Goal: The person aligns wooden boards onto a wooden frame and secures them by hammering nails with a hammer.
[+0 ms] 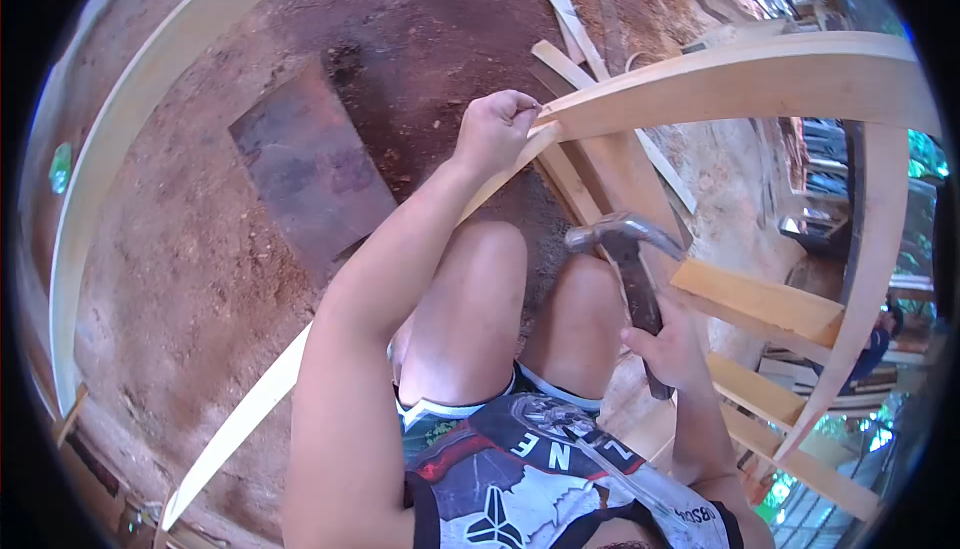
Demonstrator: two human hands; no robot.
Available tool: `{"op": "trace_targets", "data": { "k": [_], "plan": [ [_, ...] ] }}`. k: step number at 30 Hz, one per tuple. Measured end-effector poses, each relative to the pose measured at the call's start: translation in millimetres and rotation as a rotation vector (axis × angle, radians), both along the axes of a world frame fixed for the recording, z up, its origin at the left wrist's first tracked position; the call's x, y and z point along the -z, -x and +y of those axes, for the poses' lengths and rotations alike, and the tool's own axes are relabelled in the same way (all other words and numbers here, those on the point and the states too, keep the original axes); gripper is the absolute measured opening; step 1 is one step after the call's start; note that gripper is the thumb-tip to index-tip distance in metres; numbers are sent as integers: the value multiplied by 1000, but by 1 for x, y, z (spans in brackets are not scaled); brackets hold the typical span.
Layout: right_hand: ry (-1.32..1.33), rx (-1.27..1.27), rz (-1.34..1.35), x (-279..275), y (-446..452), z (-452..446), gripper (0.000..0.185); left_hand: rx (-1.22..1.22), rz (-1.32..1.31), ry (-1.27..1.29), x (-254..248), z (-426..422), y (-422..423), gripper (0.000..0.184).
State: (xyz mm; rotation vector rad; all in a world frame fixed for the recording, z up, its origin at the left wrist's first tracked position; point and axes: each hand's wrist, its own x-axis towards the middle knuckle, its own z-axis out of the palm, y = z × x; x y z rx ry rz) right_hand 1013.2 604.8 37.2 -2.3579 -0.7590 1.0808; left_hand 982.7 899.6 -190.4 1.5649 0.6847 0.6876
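Observation:
My left hand is closed in a pinch at the end of a curved wooden beam, where it meets a thinner wooden strip. Whatever its fingertips hold is too small to make out. Lower down and to the right, my right hand grips the handle of a claw hammer. The metal head is raised above my right knee, apart from the wood, with its claw pointing right.
Wooden crosspieces join the frame on my right. A flat dark sheet lies on the dirt floor to the left. A long curved strip arcs around the far left. Another person is at the right edge.

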Motion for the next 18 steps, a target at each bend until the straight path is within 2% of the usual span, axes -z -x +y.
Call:
{"op": "trace_targets", "data": {
  "k": [1, 3, 5, 9, 12, 13, 15, 18],
  "plan": [
    [11, 16, -13, 4, 3, -5, 33, 16, -13, 11, -4, 1, -4, 15],
    [110, 222, 103, 14, 11, -8, 27, 31, -41, -214, -9, 0, -10, 14],
    [157, 156, 37, 18, 14, -17, 27, 54, -16, -255, -9, -4, -11, 14],
    [13, 239, 192, 60, 21, -69, 32, 86, 52, -140, -10, -8, -10, 15],
    [-58, 309, 233, 79, 25, -90, 24, 87, 55, 52, -24, -14, -9, 15],
    [-52, 323, 265, 80, 28, -96, 24, 102, 122, 372, -29, -17, -6, 18],
    [-152, 426, 454, 82, 23, -93, 24, 105, 152, 6, -25, -7, -7, 22],
    [-284, 465, 544, 94, 18, -99, 25, 92, 203, -21, -19, -2, -8, 24]
  ]
}}
